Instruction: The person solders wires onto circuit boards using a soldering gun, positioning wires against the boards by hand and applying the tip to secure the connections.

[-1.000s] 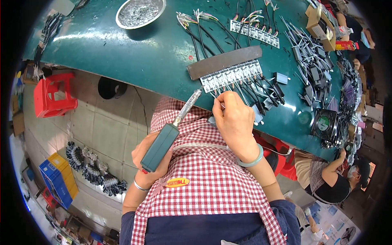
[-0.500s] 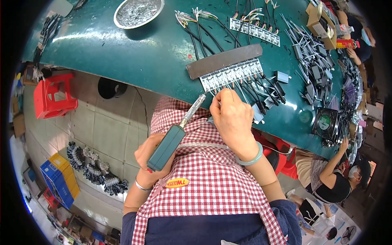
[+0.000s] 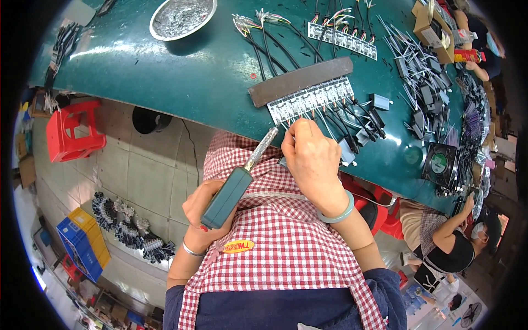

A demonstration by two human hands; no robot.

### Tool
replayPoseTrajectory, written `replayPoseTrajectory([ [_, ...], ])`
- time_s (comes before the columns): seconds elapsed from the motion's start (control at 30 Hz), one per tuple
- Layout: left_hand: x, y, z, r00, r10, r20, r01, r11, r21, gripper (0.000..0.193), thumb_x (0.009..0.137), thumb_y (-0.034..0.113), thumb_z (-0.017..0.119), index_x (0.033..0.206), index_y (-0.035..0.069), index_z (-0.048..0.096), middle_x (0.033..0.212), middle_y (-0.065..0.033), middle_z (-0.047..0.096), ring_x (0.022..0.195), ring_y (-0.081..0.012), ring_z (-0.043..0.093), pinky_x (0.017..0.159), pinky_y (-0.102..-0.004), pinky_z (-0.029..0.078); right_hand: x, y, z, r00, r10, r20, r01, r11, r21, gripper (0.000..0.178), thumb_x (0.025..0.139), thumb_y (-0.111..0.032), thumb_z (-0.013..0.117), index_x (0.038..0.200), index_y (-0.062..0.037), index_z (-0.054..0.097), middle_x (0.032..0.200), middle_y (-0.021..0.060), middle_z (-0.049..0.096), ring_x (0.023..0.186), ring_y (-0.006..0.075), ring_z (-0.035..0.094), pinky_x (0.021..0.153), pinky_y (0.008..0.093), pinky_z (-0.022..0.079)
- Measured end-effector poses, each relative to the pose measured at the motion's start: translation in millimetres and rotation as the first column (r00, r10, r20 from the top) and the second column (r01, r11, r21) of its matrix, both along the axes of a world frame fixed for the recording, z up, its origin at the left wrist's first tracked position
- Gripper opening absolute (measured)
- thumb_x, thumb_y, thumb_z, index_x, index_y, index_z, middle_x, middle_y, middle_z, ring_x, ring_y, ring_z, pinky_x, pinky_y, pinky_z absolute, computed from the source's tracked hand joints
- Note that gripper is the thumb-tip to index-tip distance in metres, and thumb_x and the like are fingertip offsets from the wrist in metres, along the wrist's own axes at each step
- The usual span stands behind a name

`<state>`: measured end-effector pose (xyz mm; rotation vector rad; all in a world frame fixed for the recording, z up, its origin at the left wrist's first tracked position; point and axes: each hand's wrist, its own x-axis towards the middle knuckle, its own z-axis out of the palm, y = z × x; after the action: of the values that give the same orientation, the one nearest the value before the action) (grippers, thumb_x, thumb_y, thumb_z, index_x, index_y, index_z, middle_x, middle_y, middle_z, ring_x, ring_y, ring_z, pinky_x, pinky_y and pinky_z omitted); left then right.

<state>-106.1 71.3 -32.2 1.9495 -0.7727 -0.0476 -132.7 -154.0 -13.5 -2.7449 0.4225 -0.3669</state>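
My left hand (image 3: 199, 202) is closed around the green handle of a soldering iron (image 3: 226, 197). Its silvery tip points up at the near left corner of a white circuit board panel (image 3: 309, 100). Pinched together at that panel's near edge, the fingers of my right hand (image 3: 314, 157) grip a thin cable, mostly hidden by the hand. A dark flat bar (image 3: 301, 81) lies across the panel's far side. Several black and grey cables (image 3: 344, 125) run off the near edge, right of my hand, some ending in small grey boxes (image 3: 379, 102).
A bowl of silvery material (image 3: 183, 19) stands at the far left. Another wired panel (image 3: 342, 41) lies farther back. Cables with grey boxes (image 3: 426, 91) are heaped at right, near a black fan (image 3: 440, 161). A red stool (image 3: 74, 131) is on the floor. A co-worker (image 3: 448, 245) sits at right.
Both hands stay nearly in place, with the iron's tip still by the panel corner. The view shifts slightly. At right, the co-worker's arm has moved a little.
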Motion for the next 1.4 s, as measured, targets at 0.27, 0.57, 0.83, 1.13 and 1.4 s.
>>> replayPoseTrajectory([
  [0.27,3,2,2,1.000,-0.005,-0.005,0.005,1.000,0.030,0.025,0.066,-0.003,0.073,0.088,-0.005,0.063,0.079,-0.0154,0.066,0.067,-0.0276,0.068,0.060,-0.0307,0.054,0,0,-1,1.000,0.001,-0.001,-0.001,1.000,0.000,0.015,0.078,-0.001,0.070,0.082,-0.0045,0.056,0.075,0.0117,0.063,0.056,0.0324,0.062,0.048,0.0411,0.048],
  [0.57,6,1,5,1.000,-0.024,-0.016,0.025,1.000,0.016,0.018,0.072,0.000,0.076,0.087,-0.006,0.067,0.084,-0.0142,0.066,0.066,-0.0247,0.066,0.056,-0.0305,0.051,0,-1,0,1.000,0.007,-0.003,-0.007,1.000,-0.007,0.015,0.079,-0.001,0.070,0.082,-0.0048,0.056,0.073,0.0114,0.062,0.056,0.0325,0.062,0.048,0.0415,0.048],
  [0.83,5,6,10,1.000,-0.003,0.014,0.002,0.999,0.053,0.018,0.071,0.000,0.077,0.085,-0.007,0.067,0.084,-0.0154,0.067,0.066,-0.0254,0.067,0.056,-0.0309,0.052,0,-1,-1,1.000,0.007,-0.015,-0.007,1.000,-0.009,0.014,0.079,-0.001,0.069,0.082,-0.0047,0.056,0.074,0.0117,0.062,0.057,0.0323,0.062,0.048,0.0409,0.048],
  [1.13,6,2,8,1.000,-0.018,-0.006,0.018,1.000,0.013,0.025,0.064,-0.004,0.072,0.088,-0.005,0.063,0.080,-0.0158,0.067,0.067,-0.0284,0.068,0.062,-0.0318,0.055,0,-2,-1,1.000,0.013,-0.017,-0.013,1.000,0.009,0.014,0.079,0.000,0.070,0.083,-0.0043,0.056,0.075,0.0122,0.063,0.058,0.0326,0.063,0.049,0.0409,0.049],
  [1.4,6,2,5,0.999,-0.031,0.013,0.030,0.999,0.040,0.019,0.069,-0.003,0.076,0.086,-0.005,0.067,0.084,-0.0144,0.068,0.068,-0.0254,0.068,0.059,-0.0302,0.053,0,-2,-3,1.000,0.011,-0.012,-0.011,1.000,0.000,0.015,0.078,-0.001,0.070,0.083,-0.0048,0.056,0.074,0.0117,0.062,0.056,0.0327,0.062,0.049,0.0414,0.049],
])
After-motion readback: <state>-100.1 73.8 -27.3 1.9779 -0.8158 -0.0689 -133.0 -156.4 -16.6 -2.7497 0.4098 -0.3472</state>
